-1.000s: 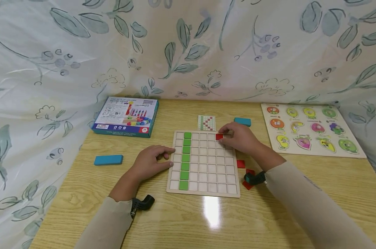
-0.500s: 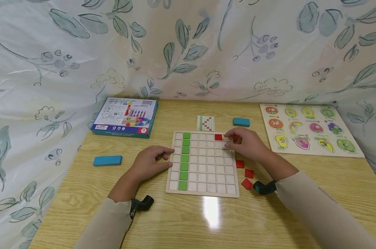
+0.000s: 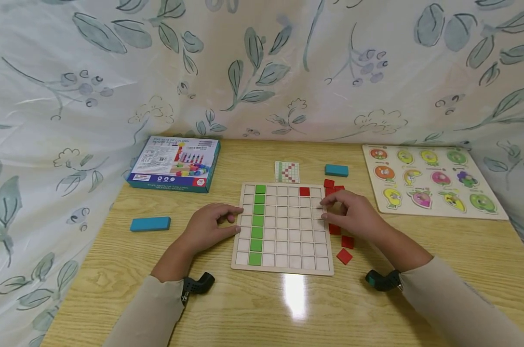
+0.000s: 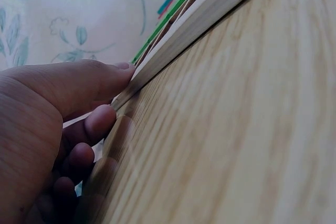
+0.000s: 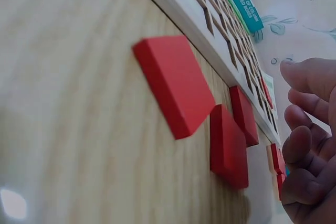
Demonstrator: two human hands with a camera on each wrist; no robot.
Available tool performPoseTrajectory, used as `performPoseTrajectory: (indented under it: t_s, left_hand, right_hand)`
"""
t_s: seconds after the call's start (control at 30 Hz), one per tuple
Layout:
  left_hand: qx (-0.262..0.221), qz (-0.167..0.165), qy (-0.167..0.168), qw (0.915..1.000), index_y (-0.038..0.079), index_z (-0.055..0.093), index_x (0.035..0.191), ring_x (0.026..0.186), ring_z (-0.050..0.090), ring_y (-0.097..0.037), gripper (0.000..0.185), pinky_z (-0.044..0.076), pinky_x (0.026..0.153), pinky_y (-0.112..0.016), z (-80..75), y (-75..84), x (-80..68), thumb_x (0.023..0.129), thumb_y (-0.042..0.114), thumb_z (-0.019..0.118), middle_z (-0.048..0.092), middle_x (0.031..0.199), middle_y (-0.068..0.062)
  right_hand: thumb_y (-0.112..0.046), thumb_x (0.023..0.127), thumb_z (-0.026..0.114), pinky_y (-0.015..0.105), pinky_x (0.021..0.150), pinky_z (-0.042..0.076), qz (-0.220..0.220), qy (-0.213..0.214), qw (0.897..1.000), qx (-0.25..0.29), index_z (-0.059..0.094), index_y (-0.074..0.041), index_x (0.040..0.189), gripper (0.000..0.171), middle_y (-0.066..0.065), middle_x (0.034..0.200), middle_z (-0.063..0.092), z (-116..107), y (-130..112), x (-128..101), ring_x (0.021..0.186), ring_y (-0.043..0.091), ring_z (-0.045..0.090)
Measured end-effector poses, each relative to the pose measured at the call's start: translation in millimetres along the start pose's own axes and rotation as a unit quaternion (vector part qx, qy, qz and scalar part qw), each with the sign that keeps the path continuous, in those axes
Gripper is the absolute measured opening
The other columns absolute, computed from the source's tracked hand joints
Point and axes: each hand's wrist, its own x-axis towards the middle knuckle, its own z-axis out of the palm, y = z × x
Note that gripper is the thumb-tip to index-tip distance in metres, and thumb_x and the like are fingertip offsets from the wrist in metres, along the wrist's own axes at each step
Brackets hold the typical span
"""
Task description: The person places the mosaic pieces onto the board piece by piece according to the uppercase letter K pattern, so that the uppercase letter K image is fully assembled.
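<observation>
A wooden grid board [image 3: 283,272] lies mid-table. Green square tiles [image 3: 257,232] fill its second column from the left, and one red tile [image 3: 304,192] sits in the top row. My left hand [image 3: 211,224] touches the board's left edge with thumb and fingertips, as the left wrist view also shows. Over the right edge is my right hand [image 3: 353,214], fingers loosely bent, with nothing seen held. Around it several loose red tiles lie beside the board, among them a tilted square one [image 3: 344,256]. In the right wrist view red tiles [image 5: 176,82] lie apart from the fingers.
A small pattern card [image 3: 287,172] lies behind the board. Blue blocks lie at the left [image 3: 150,224] and back right [image 3: 336,170]. A boxed toy set [image 3: 175,164] stands back left, a fruit puzzle board [image 3: 435,180] back right. A patterned cloth [image 3: 262,72] hangs behind.
My right hand has moved off the red tile in the top row, right and toward the near side, uncovering loose red tiles behind it. The left hand stays put.
</observation>
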Motion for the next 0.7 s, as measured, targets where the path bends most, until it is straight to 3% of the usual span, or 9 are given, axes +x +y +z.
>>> performPoseTrajectory:
  t_s: [0.2,0.47,0.7]
  left_hand:
    - [0.001,0.002,0.000,1.0000,0.020,0.076,0.134,0.088,0.053,-0.016,0.041,0.044,0.082,-0.039,-0.4,-0.6,-0.4,0.094,0.025,0.085,0.064,0.097,0.013]
    - [0.000,0.002,0.001,1.0000,0.020,0.076,0.134,0.088,0.053,-0.016,0.041,0.043,0.082,-0.039,0.2,-1.5,-0.4,0.094,0.025,0.084,0.064,0.098,0.013]
    - [-0.002,0.002,0.002,1.0000,0.020,0.076,0.134,0.087,0.053,-0.016,0.041,0.043,0.081,-0.040,0.3,-1.1,-0.4,0.094,0.025,0.084,0.064,0.097,0.013]
  right_hand:
    - [-0.020,0.094,0.086,0.030,0.055,0.043,-0.014,-0.001,1.000,0.000,0.075,-0.015,0.119,0.028,0.001,0.087,0.061,-1,5,-15,0.066,0.020,0.051]
    - [-0.023,0.094,0.086,0.029,0.056,0.044,-0.019,0.002,1.000,-0.016,0.076,-0.017,0.118,0.027,0.000,0.091,0.061,-2,12,-27,0.064,0.017,0.051]
    - [-0.023,0.092,0.088,0.028,0.063,0.044,-0.010,-0.010,0.999,-0.037,0.076,-0.018,0.120,0.030,-0.003,0.100,0.064,-3,16,-36,0.074,0.018,0.052]
